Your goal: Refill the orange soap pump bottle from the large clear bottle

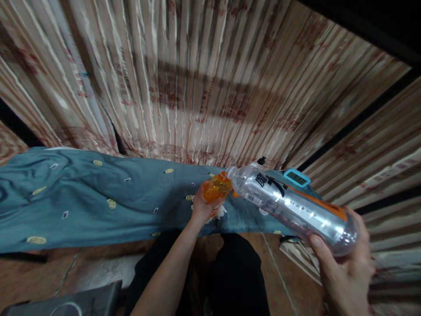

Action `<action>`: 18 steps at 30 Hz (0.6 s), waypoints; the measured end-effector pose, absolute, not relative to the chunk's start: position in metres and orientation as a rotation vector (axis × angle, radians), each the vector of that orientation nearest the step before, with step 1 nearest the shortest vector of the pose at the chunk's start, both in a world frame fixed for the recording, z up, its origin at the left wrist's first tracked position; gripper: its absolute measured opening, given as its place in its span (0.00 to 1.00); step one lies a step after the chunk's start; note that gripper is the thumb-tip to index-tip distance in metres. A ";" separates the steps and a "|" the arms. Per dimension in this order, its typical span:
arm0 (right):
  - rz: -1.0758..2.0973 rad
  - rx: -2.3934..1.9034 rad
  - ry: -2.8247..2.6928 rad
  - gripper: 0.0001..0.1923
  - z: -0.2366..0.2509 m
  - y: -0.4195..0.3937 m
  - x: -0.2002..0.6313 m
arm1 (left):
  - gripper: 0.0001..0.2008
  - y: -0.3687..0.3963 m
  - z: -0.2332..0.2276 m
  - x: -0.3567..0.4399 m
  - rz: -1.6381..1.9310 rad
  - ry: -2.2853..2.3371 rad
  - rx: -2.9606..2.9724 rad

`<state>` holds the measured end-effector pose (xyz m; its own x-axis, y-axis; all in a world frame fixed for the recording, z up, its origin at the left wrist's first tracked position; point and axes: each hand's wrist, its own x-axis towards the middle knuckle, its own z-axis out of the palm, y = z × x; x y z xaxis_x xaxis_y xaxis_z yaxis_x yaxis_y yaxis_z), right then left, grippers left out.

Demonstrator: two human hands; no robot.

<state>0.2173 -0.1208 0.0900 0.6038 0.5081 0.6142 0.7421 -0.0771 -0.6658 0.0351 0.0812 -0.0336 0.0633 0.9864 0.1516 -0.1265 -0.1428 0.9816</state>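
Note:
My left hand (pixel 204 205) is closed around a small orange see-through bottle (pixel 217 188) on the cloth. A large clear plastic bottle (pixel 292 206) with a silver and orange label lies tilted in my right hand (pixel 345 263), gripped near its base. Its neck points down to the left and meets the mouth of the orange bottle. Whether liquid is flowing between them I cannot tell. Torn white paper (pixel 221 214) shows beneath my left hand. Behind the large bottle pokes up a small black nozzle tip (pixel 262 160); the rest of that thing is mostly hidden.
A teal cloth with pineapple prints (pixel 82 197) covers the narrow surface. At its right end stands a blue-framed digital display (pixel 297 177). Striped curtains (pixel 197 87) hang close behind, with dark metal bars (pixel 358 118) on the right. A grey stool-like object (pixel 69 303) stands at lower left.

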 end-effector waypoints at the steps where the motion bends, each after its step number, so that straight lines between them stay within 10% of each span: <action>1: -0.262 -1.739 -1.029 0.53 0.090 -0.121 0.217 | 0.30 0.081 -0.034 0.035 1.319 0.988 1.268; 18: -0.272 -1.702 -1.056 0.50 0.091 -0.120 0.217 | 0.31 0.082 -0.043 0.035 1.316 0.985 1.223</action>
<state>0.2168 -0.1202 0.0905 0.5821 0.5108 0.6326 0.7525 -0.0438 -0.6571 0.0349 0.0823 -0.0428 0.0603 0.9893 0.1332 -0.1517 -0.1228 0.9808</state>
